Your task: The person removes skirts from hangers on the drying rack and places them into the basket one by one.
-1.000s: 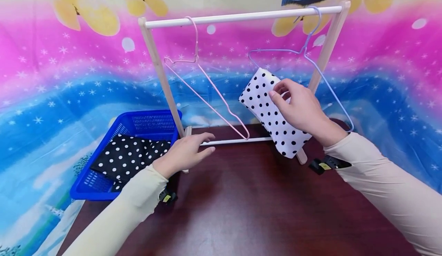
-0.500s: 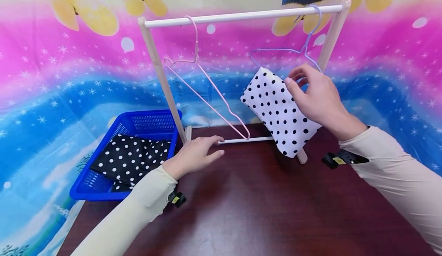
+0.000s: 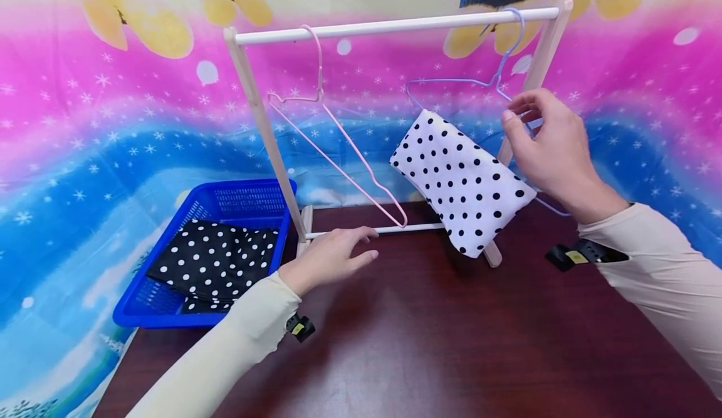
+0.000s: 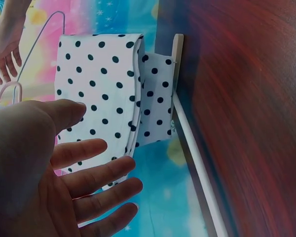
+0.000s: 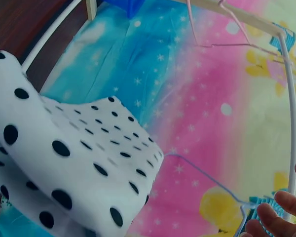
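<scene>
A white cloth with black dots (image 3: pixel 462 183) hangs folded over the lower bar of a light blue hanger (image 3: pixel 499 70), slanting down to the right. My right hand (image 3: pixel 555 148) is raised just right of the cloth, in front of the hanger's right side. Its fingers are loosely bent, and in the right wrist view the fingers (image 5: pixel 276 217) and thumb stand apart with nothing between them. My left hand (image 3: pixel 329 258) hovers above the table near the rack's lower bar, holding nothing. The left wrist view shows its fingers (image 4: pixel 96 180) spread before the cloth.
A wooden rack (image 3: pixel 395 27) with a white top rail stands on the dark red table (image 3: pixel 406 343). A pink hanger (image 3: pixel 350 148) hangs bare on its left. Left of the rack, a blue basket (image 3: pixel 141 321) holds a black cloth with white dots (image 3: pixel 217 258).
My right hand has moved off the white dotted cloth, rightward and slightly up. My left hand has drifted a little to the right. The cloth stays on the hanger.
</scene>
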A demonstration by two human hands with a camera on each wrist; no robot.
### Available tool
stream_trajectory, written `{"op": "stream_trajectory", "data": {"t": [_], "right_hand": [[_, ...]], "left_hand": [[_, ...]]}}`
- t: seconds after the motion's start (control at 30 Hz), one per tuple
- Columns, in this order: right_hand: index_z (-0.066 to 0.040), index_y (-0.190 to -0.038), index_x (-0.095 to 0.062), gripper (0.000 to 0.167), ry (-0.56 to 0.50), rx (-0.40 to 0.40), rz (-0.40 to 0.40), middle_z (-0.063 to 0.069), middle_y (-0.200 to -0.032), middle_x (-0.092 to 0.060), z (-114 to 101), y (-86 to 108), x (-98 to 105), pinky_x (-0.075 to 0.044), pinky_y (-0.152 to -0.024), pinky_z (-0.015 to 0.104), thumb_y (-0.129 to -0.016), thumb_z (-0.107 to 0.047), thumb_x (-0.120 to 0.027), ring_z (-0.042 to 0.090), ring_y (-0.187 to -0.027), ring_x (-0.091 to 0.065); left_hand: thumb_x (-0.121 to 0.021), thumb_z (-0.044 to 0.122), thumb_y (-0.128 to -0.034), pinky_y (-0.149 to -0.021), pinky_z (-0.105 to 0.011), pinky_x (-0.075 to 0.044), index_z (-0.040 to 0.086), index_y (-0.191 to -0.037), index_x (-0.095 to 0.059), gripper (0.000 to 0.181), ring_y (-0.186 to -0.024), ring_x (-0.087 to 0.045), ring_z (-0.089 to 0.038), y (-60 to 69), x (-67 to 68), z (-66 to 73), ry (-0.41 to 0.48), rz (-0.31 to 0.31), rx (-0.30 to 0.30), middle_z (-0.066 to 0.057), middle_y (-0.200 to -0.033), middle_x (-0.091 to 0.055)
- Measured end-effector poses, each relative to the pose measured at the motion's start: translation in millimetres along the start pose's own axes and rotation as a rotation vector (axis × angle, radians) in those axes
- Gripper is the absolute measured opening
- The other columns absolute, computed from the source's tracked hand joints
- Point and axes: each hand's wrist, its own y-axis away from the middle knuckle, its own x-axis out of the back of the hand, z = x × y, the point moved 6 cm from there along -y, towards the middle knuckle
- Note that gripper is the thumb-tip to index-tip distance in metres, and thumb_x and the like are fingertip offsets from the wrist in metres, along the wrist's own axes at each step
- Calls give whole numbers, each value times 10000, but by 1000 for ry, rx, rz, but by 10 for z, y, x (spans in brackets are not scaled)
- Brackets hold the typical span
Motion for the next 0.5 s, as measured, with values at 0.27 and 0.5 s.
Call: {"op": "stream_trajectory", "data": {"t": [0.27, 0.5], "right_hand": [[-84, -1334, -591, 451, 54, -54, -20, 142, -1290, -621, 155, -62, 18, -382, -837, 254, -1024, -389, -474, 256, -1148, -543], [-56, -1393, -526, 501, 74, -93, -71, 198, -1374, -575, 284, -101, 6, -415, -980, 591, -1034, -396, -448, 381, -1256, -525]], "left_hand": [[-611, 397, -998, -1059, -449, -517, 173, -1411, -576, 471, -1213, -662, -243, -65, -122, 65, -8, -17, -26, -73, -1315, -693], [-605, 413, -999, -1057, -439, -517, 198, -1417, -572, 472, -1217, -658, -224, -106, -196, 94, -8, -35, -9, -38, -1316, -692]]}}
